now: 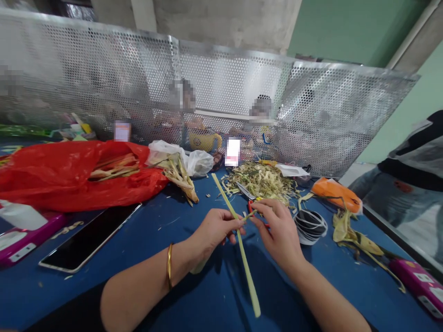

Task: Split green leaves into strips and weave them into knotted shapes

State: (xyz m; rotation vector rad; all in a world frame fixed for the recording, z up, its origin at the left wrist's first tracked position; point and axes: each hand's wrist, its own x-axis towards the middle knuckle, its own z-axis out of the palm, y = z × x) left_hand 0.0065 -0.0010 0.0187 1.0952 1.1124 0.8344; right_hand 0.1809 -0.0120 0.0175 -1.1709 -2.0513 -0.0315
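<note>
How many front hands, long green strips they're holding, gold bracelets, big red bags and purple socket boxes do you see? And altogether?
Hands, left hand and right hand: 2
Long green strip: 1
Gold bracelet: 1
Big red bag: 1
Purple socket boxes: 2
Total: 7

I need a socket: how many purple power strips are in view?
2: a left power strip beside the phone, and a right power strip near the husks. The picture's edges cut off both; more may be hidden.
</note>
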